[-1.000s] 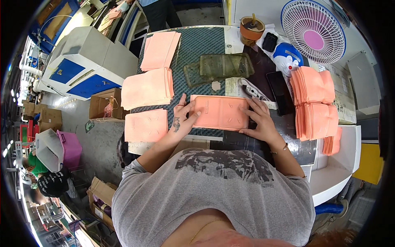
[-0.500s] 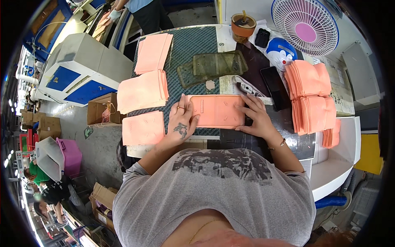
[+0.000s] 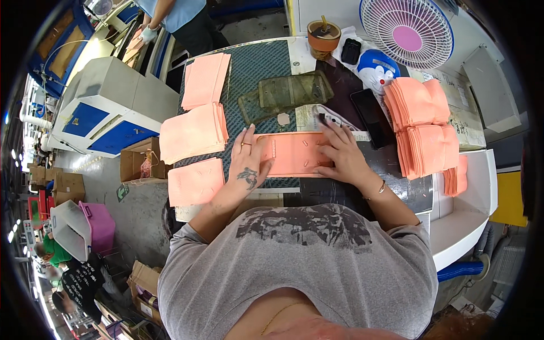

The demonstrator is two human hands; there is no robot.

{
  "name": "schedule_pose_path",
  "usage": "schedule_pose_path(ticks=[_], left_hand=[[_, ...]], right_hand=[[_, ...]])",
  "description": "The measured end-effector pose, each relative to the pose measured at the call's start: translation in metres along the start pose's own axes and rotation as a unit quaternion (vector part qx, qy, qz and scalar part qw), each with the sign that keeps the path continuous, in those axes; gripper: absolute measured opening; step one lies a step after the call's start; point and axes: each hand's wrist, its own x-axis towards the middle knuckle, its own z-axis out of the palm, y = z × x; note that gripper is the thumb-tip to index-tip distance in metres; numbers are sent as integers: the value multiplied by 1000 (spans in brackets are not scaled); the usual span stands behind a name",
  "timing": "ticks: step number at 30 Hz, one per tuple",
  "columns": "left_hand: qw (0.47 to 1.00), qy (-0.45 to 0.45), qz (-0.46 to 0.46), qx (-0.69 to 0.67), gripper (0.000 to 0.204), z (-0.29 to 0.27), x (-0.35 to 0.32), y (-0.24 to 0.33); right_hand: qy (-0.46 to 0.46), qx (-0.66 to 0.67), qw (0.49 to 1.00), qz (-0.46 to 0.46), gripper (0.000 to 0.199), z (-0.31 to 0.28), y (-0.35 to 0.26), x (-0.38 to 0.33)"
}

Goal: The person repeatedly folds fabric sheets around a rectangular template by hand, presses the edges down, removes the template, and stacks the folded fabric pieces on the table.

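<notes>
Hands [image 3: 247,162] [image 3: 348,160] at edges of pink panel [image 3: 291,155]

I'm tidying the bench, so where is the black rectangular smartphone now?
In the head view, the smartphone lies right of centre on the table, just left of thick salmon-pink sheet stacks and beyond the right hand.

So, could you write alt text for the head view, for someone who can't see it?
Someone's left hand and right hand touch opposite ends of a pink piece on a table, pink stacks on both sides. Beyond are a phone and fan.
</notes>
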Motion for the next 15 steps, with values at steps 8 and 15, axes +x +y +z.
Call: schedule_pose_path(ticks=[8, 15], left_hand=[[992, -79, 82, 46, 73, 27, 9, 6], [982, -153, 109, 29, 58, -10, 33, 2]], right_hand=[[-21, 28, 998, -55, 69, 35, -17, 20], [-186, 47, 981, -35, 63, -12, -7, 62]])
